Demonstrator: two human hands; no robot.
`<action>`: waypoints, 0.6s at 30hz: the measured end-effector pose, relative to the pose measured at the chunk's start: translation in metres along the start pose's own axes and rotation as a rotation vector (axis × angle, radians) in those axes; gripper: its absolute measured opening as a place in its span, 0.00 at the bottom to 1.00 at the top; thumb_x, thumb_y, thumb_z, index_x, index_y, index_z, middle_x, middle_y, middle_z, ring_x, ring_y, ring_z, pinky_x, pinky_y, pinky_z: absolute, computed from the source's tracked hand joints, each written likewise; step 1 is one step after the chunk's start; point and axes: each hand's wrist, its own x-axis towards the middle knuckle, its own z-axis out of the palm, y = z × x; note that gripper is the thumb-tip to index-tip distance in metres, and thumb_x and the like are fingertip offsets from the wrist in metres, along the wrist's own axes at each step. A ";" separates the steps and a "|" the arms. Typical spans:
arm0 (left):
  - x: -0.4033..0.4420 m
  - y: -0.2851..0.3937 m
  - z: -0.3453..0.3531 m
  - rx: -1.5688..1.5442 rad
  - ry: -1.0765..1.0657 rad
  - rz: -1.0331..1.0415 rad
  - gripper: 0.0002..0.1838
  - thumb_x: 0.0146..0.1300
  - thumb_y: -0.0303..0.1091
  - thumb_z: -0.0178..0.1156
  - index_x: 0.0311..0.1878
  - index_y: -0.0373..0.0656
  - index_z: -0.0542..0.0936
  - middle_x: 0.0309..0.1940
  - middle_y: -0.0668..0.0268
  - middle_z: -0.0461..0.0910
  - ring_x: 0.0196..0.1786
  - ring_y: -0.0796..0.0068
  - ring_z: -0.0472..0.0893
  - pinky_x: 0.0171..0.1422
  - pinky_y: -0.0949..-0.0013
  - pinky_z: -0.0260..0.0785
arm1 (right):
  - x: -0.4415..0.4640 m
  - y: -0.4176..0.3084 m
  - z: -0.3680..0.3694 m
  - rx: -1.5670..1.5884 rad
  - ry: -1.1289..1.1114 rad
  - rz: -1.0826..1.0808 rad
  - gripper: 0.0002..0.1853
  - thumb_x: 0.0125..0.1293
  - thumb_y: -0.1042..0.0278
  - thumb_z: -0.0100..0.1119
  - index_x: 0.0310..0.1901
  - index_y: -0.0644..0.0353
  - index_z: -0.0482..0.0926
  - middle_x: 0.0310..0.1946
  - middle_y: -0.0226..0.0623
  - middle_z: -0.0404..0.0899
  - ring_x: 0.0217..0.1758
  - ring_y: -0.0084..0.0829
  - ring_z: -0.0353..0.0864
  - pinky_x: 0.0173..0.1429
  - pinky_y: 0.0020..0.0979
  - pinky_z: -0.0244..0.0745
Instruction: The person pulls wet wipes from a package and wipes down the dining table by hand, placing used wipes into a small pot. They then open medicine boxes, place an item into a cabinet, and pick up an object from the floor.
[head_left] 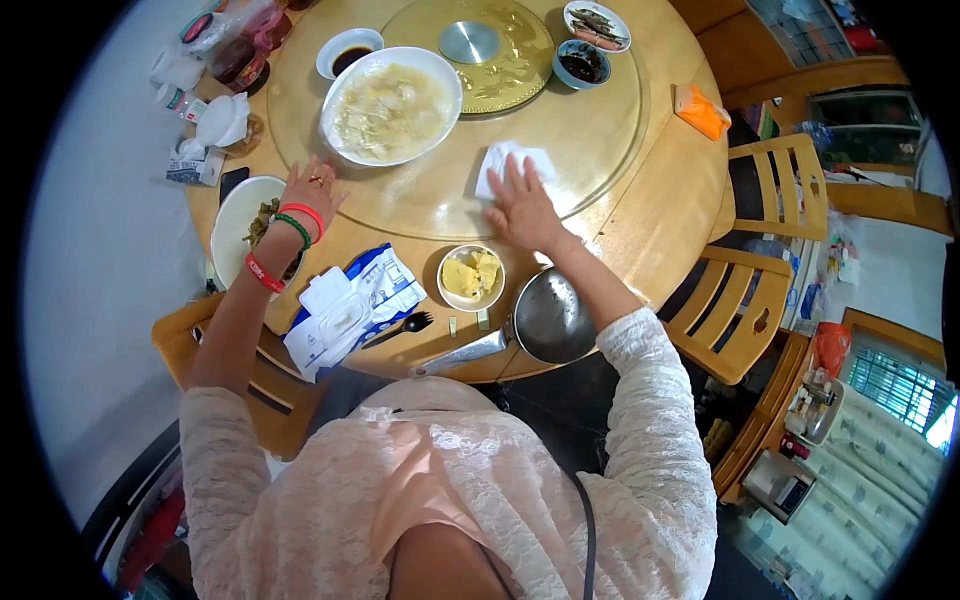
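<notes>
My left hand (314, 192), with red and green bands on its wrist, lies with fingers apart at the glass turntable's edge (400, 228), just below a large white bowl (392, 106) of pale food. Under its wrist is a white bowl (232, 232) with greenish food. My right hand (525, 202) has its fingers spread on a white tissue (497, 168) on the turntable. Nearer me stand a small bowl of yellow pieces (471, 278) and a metal pan (553, 316), its handle toward the lower left.
A wipes pack (345, 312) and black fork (402, 328) lie near the front edge. Jars (238, 66) crowd the upper left. Sauce bowls (582, 65), a fish plate (597, 26) and an orange packet (702, 112) are farther off. Chairs (730, 310) stand at right.
</notes>
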 end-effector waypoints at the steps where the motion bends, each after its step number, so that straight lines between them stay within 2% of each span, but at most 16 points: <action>1: 0.003 -0.001 0.000 0.012 0.000 -0.077 0.32 0.71 0.55 0.31 0.71 0.44 0.55 0.73 0.66 0.52 0.75 0.65 0.47 0.77 0.52 0.35 | -0.005 -0.001 -0.002 0.146 -0.032 0.020 0.35 0.67 0.47 0.44 0.66 0.67 0.58 0.68 0.58 0.52 0.73 0.58 0.43 0.75 0.51 0.37; 2: 0.004 -0.001 0.002 0.009 0.001 -0.082 0.32 0.71 0.55 0.31 0.71 0.44 0.55 0.73 0.66 0.52 0.75 0.65 0.47 0.77 0.52 0.35 | -0.005 0.018 -0.001 0.142 -0.032 0.015 0.35 0.67 0.47 0.44 0.66 0.67 0.58 0.68 0.58 0.52 0.73 0.58 0.43 0.75 0.51 0.37; 4: -0.010 -0.001 0.008 -0.061 0.213 -0.164 0.34 0.69 0.55 0.40 0.71 0.45 0.56 0.72 0.66 0.53 0.75 0.62 0.47 0.75 0.44 0.35 | -0.004 0.087 0.007 0.125 0.034 0.150 0.35 0.67 0.48 0.44 0.65 0.70 0.58 0.68 0.58 0.52 0.73 0.60 0.43 0.75 0.50 0.37; 5: -0.022 0.000 0.011 -0.058 0.200 -0.172 0.34 0.69 0.55 0.40 0.71 0.45 0.56 0.72 0.66 0.53 0.75 0.62 0.47 0.75 0.44 0.35 | -0.005 0.124 0.011 0.103 0.068 0.313 0.35 0.67 0.48 0.43 0.65 0.72 0.57 0.68 0.59 0.51 0.73 0.59 0.43 0.75 0.50 0.36; 6: -0.035 0.001 0.010 -0.117 0.252 -0.255 0.35 0.65 0.56 0.46 0.71 0.48 0.56 0.72 0.66 0.53 0.75 0.59 0.46 0.73 0.39 0.35 | 0.001 0.150 0.018 0.079 0.102 0.475 0.36 0.68 0.48 0.42 0.64 0.75 0.57 0.69 0.60 0.50 0.73 0.59 0.43 0.75 0.49 0.36; 7: -0.048 0.002 0.011 -0.174 0.306 -0.334 0.37 0.62 0.56 0.52 0.71 0.52 0.57 0.72 0.65 0.53 0.75 0.55 0.46 0.71 0.34 0.36 | 0.012 0.153 0.035 0.090 0.100 0.469 0.36 0.68 0.48 0.42 0.64 0.75 0.57 0.69 0.60 0.50 0.73 0.59 0.43 0.75 0.49 0.36; 9: -0.063 0.001 0.032 -0.254 0.365 -0.370 0.39 0.59 0.56 0.56 0.71 0.55 0.57 0.73 0.65 0.52 0.74 0.52 0.46 0.69 0.31 0.36 | 0.025 0.150 0.063 -0.204 0.036 0.420 0.39 0.68 0.46 0.39 0.65 0.78 0.52 0.69 0.64 0.47 0.74 0.58 0.43 0.76 0.48 0.36; 10: -0.068 0.001 0.041 -0.348 0.432 -0.405 0.41 0.55 0.56 0.60 0.71 0.59 0.57 0.73 0.65 0.51 0.74 0.48 0.46 0.67 0.27 0.36 | 0.038 0.099 0.036 0.101 0.087 0.374 0.41 0.68 0.46 0.39 0.66 0.80 0.46 0.69 0.66 0.44 0.75 0.56 0.39 0.76 0.47 0.32; 11: -0.072 0.001 0.044 -0.390 0.435 -0.403 0.40 0.55 0.56 0.59 0.71 0.64 0.56 0.73 0.65 0.49 0.74 0.46 0.45 0.66 0.26 0.37 | 0.047 0.060 0.047 0.186 0.093 0.289 0.43 0.67 0.47 0.42 0.67 0.80 0.43 0.70 0.66 0.40 0.75 0.56 0.35 0.77 0.46 0.28; 12: -0.073 0.001 0.048 -0.391 0.434 -0.403 0.40 0.55 0.56 0.59 0.71 0.64 0.56 0.73 0.65 0.49 0.74 0.46 0.45 0.66 0.26 0.37 | 0.057 0.010 0.028 0.265 0.104 0.197 0.44 0.66 0.47 0.44 0.67 0.80 0.41 0.70 0.64 0.37 0.76 0.55 0.32 0.77 0.44 0.25; 13: -0.074 0.001 0.051 -0.407 0.444 -0.399 0.40 0.56 0.55 0.59 0.71 0.63 0.56 0.73 0.65 0.49 0.74 0.46 0.45 0.66 0.26 0.37 | 0.062 -0.030 0.019 0.350 0.054 0.134 0.45 0.66 0.46 0.44 0.67 0.80 0.40 0.70 0.64 0.37 0.76 0.55 0.32 0.77 0.44 0.26; 16: -0.072 0.001 0.053 -0.397 0.482 -0.385 0.40 0.56 0.52 0.59 0.72 0.62 0.55 0.73 0.64 0.48 0.74 0.47 0.44 0.67 0.28 0.37 | 0.075 -0.098 0.011 0.177 -0.116 -0.082 0.42 0.67 0.44 0.39 0.67 0.76 0.48 0.70 0.63 0.40 0.76 0.54 0.35 0.76 0.45 0.34; 18: -0.073 0.001 0.052 -0.367 0.496 -0.369 0.40 0.57 0.51 0.59 0.71 0.62 0.55 0.73 0.63 0.48 0.74 0.48 0.44 0.68 0.28 0.37 | 0.079 -0.087 0.004 0.240 -0.188 -0.159 0.40 0.67 0.45 0.39 0.67 0.75 0.50 0.71 0.61 0.41 0.76 0.53 0.37 0.76 0.46 0.35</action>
